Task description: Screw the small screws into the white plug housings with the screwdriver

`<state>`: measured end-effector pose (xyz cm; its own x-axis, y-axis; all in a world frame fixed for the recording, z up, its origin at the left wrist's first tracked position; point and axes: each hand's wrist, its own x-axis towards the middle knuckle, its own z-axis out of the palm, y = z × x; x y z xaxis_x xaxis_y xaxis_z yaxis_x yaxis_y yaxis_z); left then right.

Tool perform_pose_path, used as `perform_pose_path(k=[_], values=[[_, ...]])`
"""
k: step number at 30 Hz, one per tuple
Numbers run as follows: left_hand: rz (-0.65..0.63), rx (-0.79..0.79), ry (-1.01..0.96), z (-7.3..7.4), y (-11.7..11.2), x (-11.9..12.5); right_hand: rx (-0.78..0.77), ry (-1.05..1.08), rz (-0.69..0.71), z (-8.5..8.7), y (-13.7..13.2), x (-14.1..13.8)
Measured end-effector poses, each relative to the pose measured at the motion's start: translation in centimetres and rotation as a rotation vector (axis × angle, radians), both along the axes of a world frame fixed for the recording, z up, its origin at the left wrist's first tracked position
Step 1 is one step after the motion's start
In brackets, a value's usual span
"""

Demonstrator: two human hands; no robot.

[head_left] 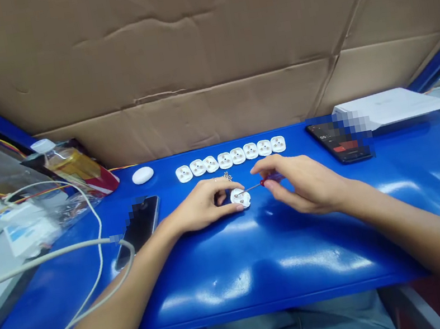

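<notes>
My left hand (pixel 210 203) pinches a small round white plastic socket piece (pixel 241 199) between thumb and fingers, on the blue table. Small metal parts show inside that piece. In my right hand (pixel 303 181) is a screwdriver (pixel 268 181) with a red and dark handle. Its thin shaft points left, and the tip reaches the white piece near its upper edge. A little pile of screws (pixel 228 176) lies just beyond my left fingers. Behind it, several square white plastic covers with holes (pixel 225 160) stand in a row.
A white oval object (pixel 143 175) and a dark phone (pixel 139 227) lie left, with a pale cable (pixel 101 248) crossing my left forearm. Farther left is a bottle (pixel 70 162). A second phone (pixel 339 140) and a white box (pixel 394 105) are right. Cardboard (pixel 183 52) walls the back.
</notes>
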<state>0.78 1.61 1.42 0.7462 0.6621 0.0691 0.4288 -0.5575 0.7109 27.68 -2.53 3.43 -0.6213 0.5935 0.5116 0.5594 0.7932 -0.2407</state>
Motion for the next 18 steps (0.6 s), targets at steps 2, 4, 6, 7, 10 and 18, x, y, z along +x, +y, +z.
perform_pose_path(k=[2,4,6,7,10,18], values=[[-0.002,-0.002,0.008,0.05,0.00,-0.01,-0.013,-0.002,0.002,0.15,-0.05,0.03],[-0.006,0.003,0.012,0.11,-0.03,-0.03,-0.028,-0.013,-0.025,0.15,0.00,0.09],[-0.007,0.010,0.012,0.16,-0.08,-0.05,-0.031,-0.025,-0.072,0.02,0.08,0.11],[-0.005,0.010,0.014,0.18,-0.12,-0.06,-0.022,-0.024,-0.088,-0.06,0.12,0.09],[0.007,-0.005,0.013,0.16,-0.22,-0.07,0.010,0.013,-0.059,-0.21,0.08,-0.07],[0.010,-0.003,0.008,0.20,-0.14,0.05,0.019,0.013,-0.013,0.04,0.00,-0.06]])
